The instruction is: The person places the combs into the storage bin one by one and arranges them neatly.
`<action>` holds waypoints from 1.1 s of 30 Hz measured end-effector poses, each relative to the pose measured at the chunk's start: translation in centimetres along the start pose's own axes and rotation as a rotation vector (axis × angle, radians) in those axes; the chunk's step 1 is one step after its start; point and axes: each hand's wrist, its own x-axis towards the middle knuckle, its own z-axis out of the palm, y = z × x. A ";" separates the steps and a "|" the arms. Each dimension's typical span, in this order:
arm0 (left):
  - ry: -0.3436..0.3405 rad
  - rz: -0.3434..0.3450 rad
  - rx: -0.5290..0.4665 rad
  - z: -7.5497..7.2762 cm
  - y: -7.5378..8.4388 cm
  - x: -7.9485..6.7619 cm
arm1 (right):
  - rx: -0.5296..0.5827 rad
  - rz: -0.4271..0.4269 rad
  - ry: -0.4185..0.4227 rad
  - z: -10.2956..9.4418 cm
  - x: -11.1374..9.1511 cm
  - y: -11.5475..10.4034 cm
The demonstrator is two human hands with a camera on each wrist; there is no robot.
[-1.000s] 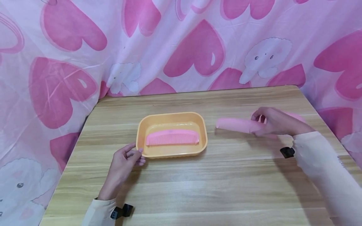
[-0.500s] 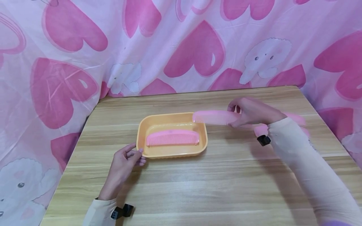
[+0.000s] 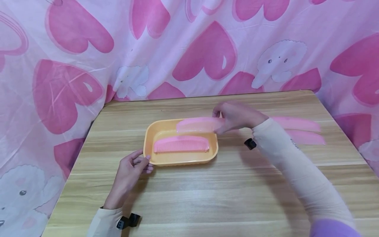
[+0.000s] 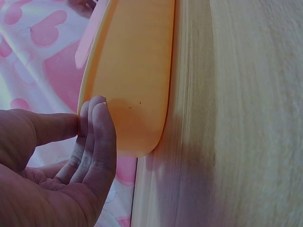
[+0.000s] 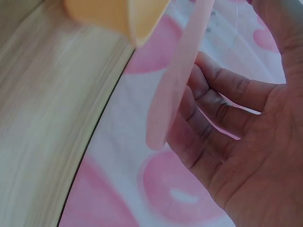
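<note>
A pink comb (image 3: pixel 196 125) is held in my right hand (image 3: pixel 237 116) over the back right part of a yellow-orange plastic tray (image 3: pixel 148 138). The right wrist view shows that comb (image 5: pixel 177 80) edge-on, with the fingers behind it and the thumb mostly out of frame. Inside the tray lies a second pink comb (image 3: pixel 181 144), teeth toward me. My left hand (image 3: pixel 130 174) pinches the tray's near left corner, thumb at the rim and fingers against the outer wall, as the left wrist view of the hand (image 4: pixel 90 146) confirms.
Two more pink combs, a rear one (image 3: pixel 299 123) and a front one (image 3: pixel 308 137), lie to the right, partly behind my right forearm. The wooden table (image 3: pixel 189 197) ends at a pink heart-patterned curtain (image 3: pixel 204 49) behind and on both sides.
My right hand has carried its comb leftward from the right side of the table to above the tray. The left hand and the tray have stayed put.
</note>
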 end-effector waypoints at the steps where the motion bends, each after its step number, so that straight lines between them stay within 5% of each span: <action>1: 0.000 -0.001 -0.001 0.0 0.0 0.0 | -0.009 -0.014 -0.008 0.2 0.4 -0.3; 17: 0.002 -0.025 0.008 0.1 0.2 0.0 | -0.122 -0.075 -0.087 3.9 4.5 -4.2; 33: -0.004 -0.013 0.001 0.1 0.3 -0.1 | -0.111 -0.026 -0.177 7.5 5.8 -4.5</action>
